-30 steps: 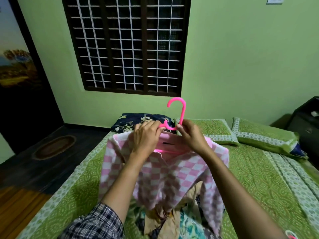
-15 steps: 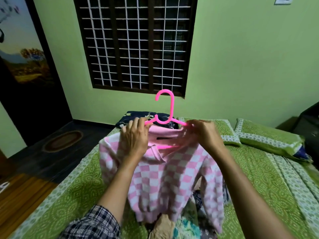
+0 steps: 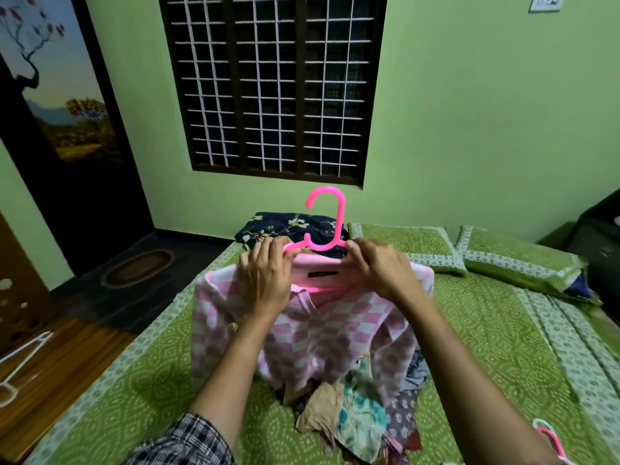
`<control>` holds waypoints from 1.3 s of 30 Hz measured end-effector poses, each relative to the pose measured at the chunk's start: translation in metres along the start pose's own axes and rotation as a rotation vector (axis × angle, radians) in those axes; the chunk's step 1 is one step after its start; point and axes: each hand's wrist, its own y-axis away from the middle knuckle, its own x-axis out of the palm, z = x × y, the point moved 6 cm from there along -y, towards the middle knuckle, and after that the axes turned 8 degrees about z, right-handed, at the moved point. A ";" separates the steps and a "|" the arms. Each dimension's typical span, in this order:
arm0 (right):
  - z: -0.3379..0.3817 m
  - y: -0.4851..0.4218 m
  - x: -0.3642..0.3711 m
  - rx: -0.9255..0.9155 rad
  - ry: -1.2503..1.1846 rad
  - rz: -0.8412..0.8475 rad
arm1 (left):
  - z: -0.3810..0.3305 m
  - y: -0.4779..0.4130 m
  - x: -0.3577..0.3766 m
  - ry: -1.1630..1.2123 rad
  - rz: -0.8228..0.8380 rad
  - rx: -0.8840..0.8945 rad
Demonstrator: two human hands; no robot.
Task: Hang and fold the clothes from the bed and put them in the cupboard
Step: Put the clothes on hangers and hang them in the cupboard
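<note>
A pink-and-white checked top (image 3: 328,333) hangs on a bright pink plastic hanger (image 3: 330,219), held up above the bed (image 3: 134,391). My left hand (image 3: 266,276) grips the left shoulder of the top and hanger. My right hand (image 3: 379,266) pinches the collar and the hanger's right arm. The hook stands up between my hands. Under the top lies a crumpled pile of clothes (image 3: 362,411) in beige, teal and grey prints. A dark floral garment (image 3: 288,228) lies at the head of the bed.
Two green pillows (image 3: 513,260) lie at the head of the bed on the right. A white hanger (image 3: 23,360) rests on the wooden floor at left, and another pink hanger (image 3: 550,437) lies on the bed at lower right. A barred window faces me.
The hanger's hook has straightened upright and my hands have spread onto the shoulders, then drawn back towards the collar. The top hangs flatter. My view shifted slightly left.
</note>
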 end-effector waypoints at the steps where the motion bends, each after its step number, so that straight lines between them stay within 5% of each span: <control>1: 0.008 0.011 0.000 0.003 0.018 0.009 | 0.000 0.005 -0.011 0.020 -0.014 0.004; 12: 0.089 0.160 -0.052 0.031 0.208 -0.318 | -0.011 0.112 -0.104 0.195 0.025 0.071; 39: 0.017 0.544 -0.201 0.777 0.424 -0.014 | -0.301 0.324 -0.162 0.813 0.539 0.474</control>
